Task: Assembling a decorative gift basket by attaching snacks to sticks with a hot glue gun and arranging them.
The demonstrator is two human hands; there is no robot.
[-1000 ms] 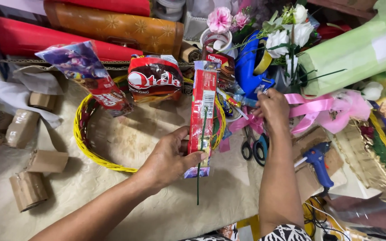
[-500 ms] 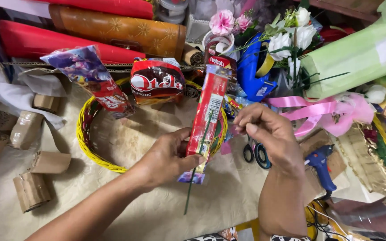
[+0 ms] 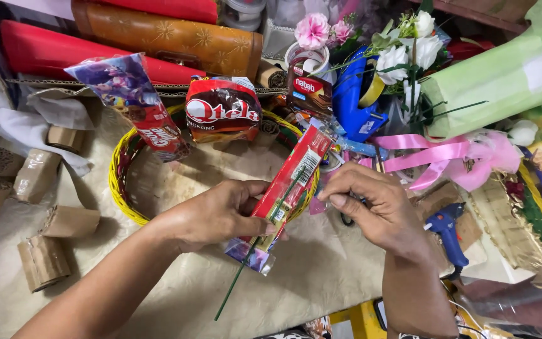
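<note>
Two bare hands meet over a cream textured paper sheet point(image 3: 321, 276) that covers the work surface. The left hand point(image 3: 217, 213) is closed around the lower half of a long, flat red snack packet point(image 3: 286, 188), thumb on top and fingers curled beneath, holding it tilted with its upper end toward the top right. A thin green wire stem point(image 3: 239, 279) lies along the packet and projects from its lower end toward the bottom left. The right hand point(image 3: 371, 210) sits just right of the packet with its fingers bent and fingertips drawn together near the packet's edge; whether it pinches anything cannot be told. The packet hangs above the right rim of a round yellow woven basket point(image 3: 117, 188). Two more packets stand at the basket's far side: a purple-and-red snack bag point(image 3: 130, 100) leaning left and a squat red-and-brown snack bag point(image 3: 221, 110) at centre. Behind them lie rolls of red and brown wrapping paper point(image 3: 164, 37). To the right are a pink satin ribbon point(image 3: 437, 157), a roll of light green wrapping paper point(image 3: 497, 81), artificial white and pink flowers point(image 3: 403, 44), and a blue hot-glue gun point(image 3: 446, 229). Short brown cardboard tubes point(image 3: 42, 260) lie at the left edge of the sheet.
</note>
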